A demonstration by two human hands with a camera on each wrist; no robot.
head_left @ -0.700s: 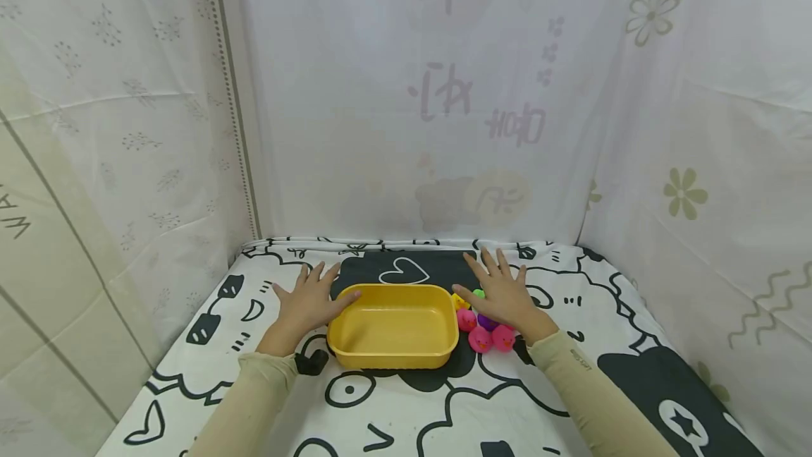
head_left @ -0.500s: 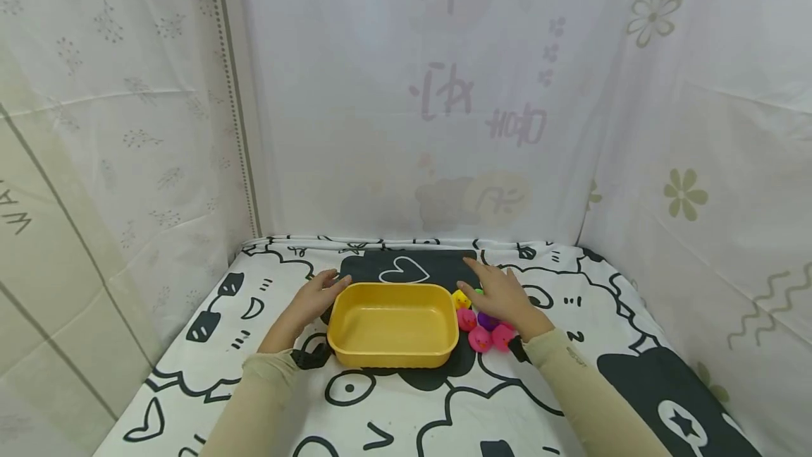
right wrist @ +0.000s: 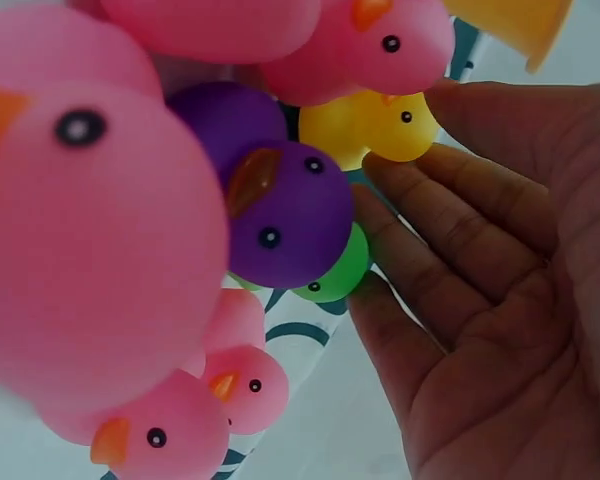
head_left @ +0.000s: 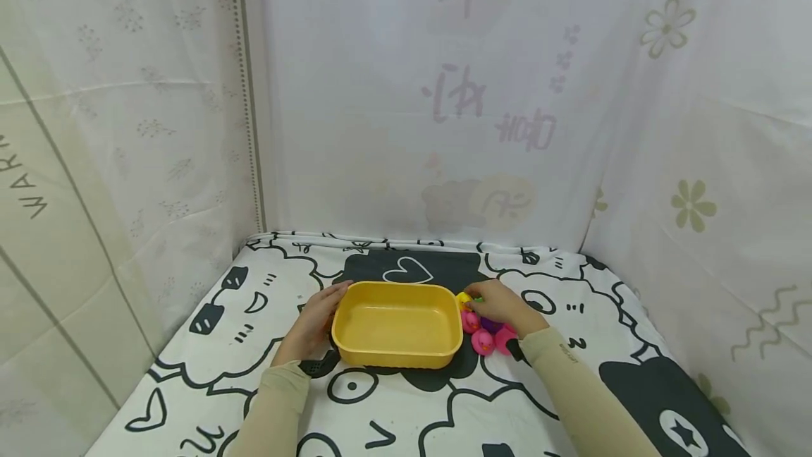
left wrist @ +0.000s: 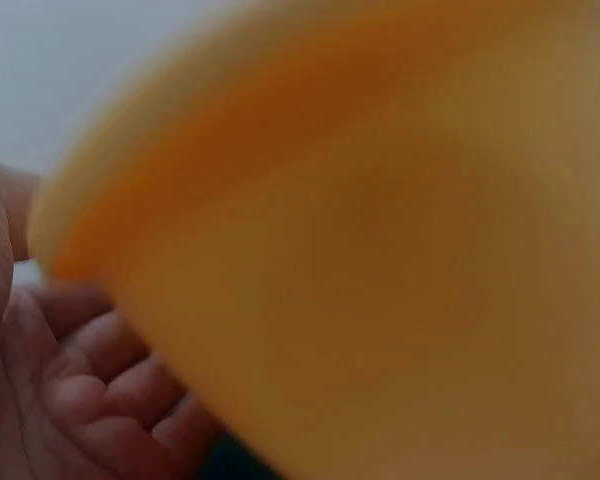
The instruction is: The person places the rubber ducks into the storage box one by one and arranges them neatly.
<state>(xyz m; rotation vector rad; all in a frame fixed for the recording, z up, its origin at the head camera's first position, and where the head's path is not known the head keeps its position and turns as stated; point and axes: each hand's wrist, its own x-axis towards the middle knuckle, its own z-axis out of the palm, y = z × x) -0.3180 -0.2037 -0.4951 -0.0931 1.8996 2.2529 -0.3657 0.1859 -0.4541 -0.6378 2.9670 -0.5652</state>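
A yellow rectangular plastic basin (head_left: 398,360) sits on the patterned cloth. My left hand (head_left: 315,321) holds it by its left side, around the back corner; in the left wrist view, the fingers (left wrist: 115,370) are curled close by the blurred basin wall (left wrist: 400,280). Just right of the basin, my right hand (head_left: 504,303) reaches over a cluster of rubber ducks. Its thumb and index finger pinch a small yellow rubber duck (right wrist: 405,125). Close to the other fingertips are a purple duck (right wrist: 295,215) and a green duck (right wrist: 340,270). Several pink ducks (head_left: 483,342) lie nearer to me.
A white cloth (head_left: 406,415) with black cartoon drawings covers the table. Pale curtains hang at the back (head_left: 380,125), left and right sides. In the right wrist view, a corner of the basin (right wrist: 520,25) shows beyond the ducks.
Both hands were spread above the table and have come down: the left onto the basin's side, the right onto the yellow duck, fingers drawn together. The head view has shifted slightly.
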